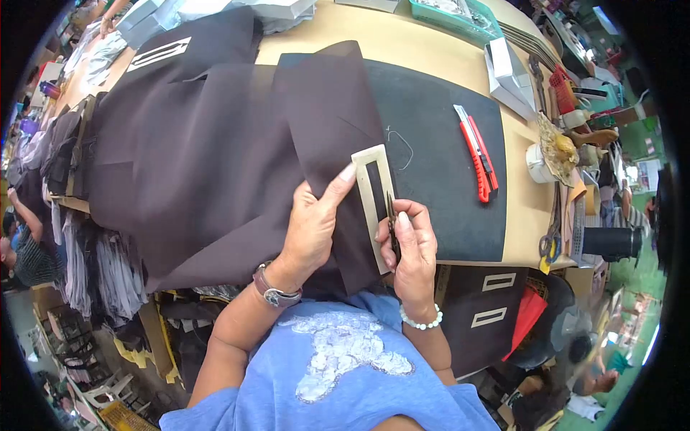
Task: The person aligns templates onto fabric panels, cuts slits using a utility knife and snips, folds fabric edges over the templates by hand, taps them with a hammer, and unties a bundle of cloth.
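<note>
My left hand [310,224] pinches the edge of a large dark brown sheet [194,165], fabric or leather, its thumb on a cream rectangular frame [371,156] set in the sheet. The frame surrounds a narrow dark slot. In my right hand [411,248] is a pair of small dark thread snips [392,215], fingers closed around it, blades along the frame's right side. Part of the snips is hidden by the fingers. A loose thread [402,147] lies on the black mat [438,223] beside the frame.
A red utility knife [477,154] with its blade out lies on the mat. White boxes [509,75], a white pot [539,164] and scissors [550,248] are along the right. Another cream frame [159,54] shows on brown material at upper left. Co-workers are around the edges.
</note>
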Action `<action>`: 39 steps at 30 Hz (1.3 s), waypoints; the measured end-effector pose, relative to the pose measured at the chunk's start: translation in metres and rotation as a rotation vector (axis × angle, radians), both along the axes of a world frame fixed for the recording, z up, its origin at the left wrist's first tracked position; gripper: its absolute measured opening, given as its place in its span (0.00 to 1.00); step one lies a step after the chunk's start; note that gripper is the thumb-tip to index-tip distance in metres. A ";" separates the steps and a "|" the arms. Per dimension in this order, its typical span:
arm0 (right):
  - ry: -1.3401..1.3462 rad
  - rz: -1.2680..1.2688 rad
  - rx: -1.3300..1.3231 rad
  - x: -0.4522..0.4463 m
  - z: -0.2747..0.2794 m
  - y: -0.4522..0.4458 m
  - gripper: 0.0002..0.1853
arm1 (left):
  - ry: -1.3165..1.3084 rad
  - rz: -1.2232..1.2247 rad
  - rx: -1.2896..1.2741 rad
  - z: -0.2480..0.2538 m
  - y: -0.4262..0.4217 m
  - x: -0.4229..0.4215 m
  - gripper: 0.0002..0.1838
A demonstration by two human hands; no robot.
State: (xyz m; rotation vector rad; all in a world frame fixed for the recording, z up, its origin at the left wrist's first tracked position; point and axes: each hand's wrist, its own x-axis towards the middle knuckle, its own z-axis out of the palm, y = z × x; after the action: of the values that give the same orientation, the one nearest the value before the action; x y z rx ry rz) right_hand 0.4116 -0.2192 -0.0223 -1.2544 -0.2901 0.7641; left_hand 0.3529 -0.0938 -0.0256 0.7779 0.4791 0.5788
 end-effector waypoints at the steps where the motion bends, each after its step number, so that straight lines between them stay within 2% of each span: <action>1: 0.005 0.006 -0.005 0.001 0.001 0.001 0.13 | -0.006 -0.001 -0.004 0.001 0.003 0.001 0.09; 15: 0.125 0.113 -0.055 0.018 0.016 0.002 0.11 | -0.022 -0.039 0.086 0.001 0.007 -0.006 0.08; 31: 0.114 0.126 -0.043 0.018 0.024 0.010 0.10 | -0.027 -0.065 0.198 0.003 0.009 -0.020 0.09; 34: 0.091 0.127 -0.034 0.018 0.019 0.009 0.09 | -0.048 -0.048 0.143 0.004 0.007 -0.019 0.09; 39: -0.093 0.056 -0.142 0.006 0.017 0.011 0.09 | 0.090 -0.017 0.116 -0.003 0.005 -0.014 0.09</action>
State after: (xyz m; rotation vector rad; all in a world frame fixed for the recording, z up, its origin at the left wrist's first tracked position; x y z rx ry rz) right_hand 0.4178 -0.2080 -0.0050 -1.4235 -0.3526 0.7856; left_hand 0.3391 -0.0886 -0.0286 0.9205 0.5248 0.5611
